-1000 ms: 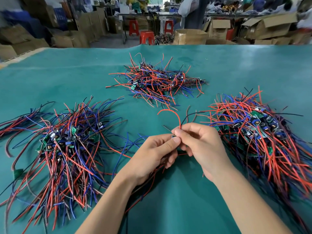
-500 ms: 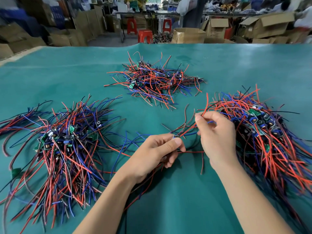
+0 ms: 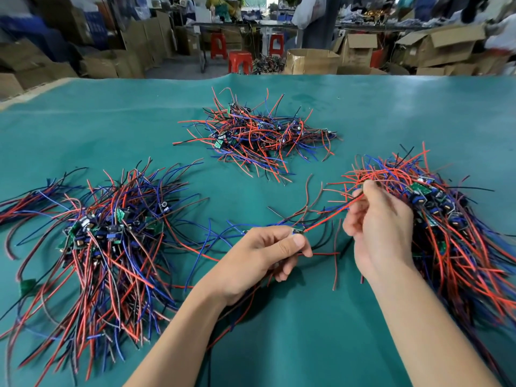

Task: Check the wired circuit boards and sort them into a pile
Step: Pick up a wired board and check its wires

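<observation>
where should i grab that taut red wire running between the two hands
Pinch the red wire at mid-span, from above: there it hangs clear of the green table cover. Its ends are taken, the left hand pinching the board end, the right hand the far end.

Three heaps of wired circuit boards lie on the teal counter [image 3: 391,107]. The left pile [image 3: 111,233] is the widest, small green boards at its middle, red, blue and black leads fanning outward. The far pile [image 3: 257,135] is smaller and looser. The right pile [image 3: 446,219] is dense, its boards clustered near the top. One held board [image 3: 297,232] sits between the piles, mostly hidden, its red lead [image 3: 332,216] stretched taut up toward the right pile.
</observation>
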Available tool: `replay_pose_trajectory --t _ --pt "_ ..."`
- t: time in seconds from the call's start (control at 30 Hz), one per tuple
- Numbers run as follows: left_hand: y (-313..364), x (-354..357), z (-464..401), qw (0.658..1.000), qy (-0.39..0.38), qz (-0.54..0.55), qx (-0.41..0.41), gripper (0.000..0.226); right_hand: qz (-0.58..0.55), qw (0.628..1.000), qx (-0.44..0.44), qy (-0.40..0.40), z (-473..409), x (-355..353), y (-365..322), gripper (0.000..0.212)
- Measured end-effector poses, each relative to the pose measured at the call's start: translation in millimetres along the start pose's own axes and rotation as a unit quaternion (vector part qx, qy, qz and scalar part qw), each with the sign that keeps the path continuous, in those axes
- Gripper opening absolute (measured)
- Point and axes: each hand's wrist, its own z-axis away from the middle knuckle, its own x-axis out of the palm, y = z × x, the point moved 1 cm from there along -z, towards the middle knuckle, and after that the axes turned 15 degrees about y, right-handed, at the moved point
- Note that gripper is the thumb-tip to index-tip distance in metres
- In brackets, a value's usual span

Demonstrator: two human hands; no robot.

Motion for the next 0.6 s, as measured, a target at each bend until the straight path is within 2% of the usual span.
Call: replay_pose_trajectory --t 0.07,0.13,0.23,0.3,0.37,0.4,0.47,0.53,0.6 --pt "0 1 0 1.000 0.002 -0.008 0.009 0.030 -0.078 0.990 0.115 -0.007 1 0 -2 0.039" --pt "2 1 0 1.000 0.006 -0.021 0.018 0.030 -0.144 0.971 0.193 -0.014 3 0 -3 0.038" --pt "1 -1 0 0.999 0.034 -0.003 0.016 0.031 -0.177 0.957 0.225 -0.038 5 -2 -4 0.037" --pt "0 -2 -1 0.998 0.057 0.024 0.014 0.028 -0.108 0.974 0.187 -0.070 9 -1 -2 0.041" --pt "-2 -2 -2 0.996 0.074 0.045 0.004 0.024 0.041 0.988 0.089 -0.123 18 1 7 0.032" --pt "-3 -2 -3 0.995 0.081 0.053 -0.001 0.021 0.124 0.978 0.023 -0.167 25 3 12 0.028" --pt "-3 -2 -3 0.994 0.089 0.062 -0.002 0.017 0.229 0.924 -0.069 -0.298 40 7 22 0.020" --pt "-2 -3 -4 0.993 0.102 0.053 0.007 0.018 0.231 0.898 -0.077 -0.366 45 8 25 0.009" --pt "-1 -4 -4 0.993 0.116 0.032 0.010 0.023 0.211 0.907 -0.077 -0.355 39 6 22 0.014"
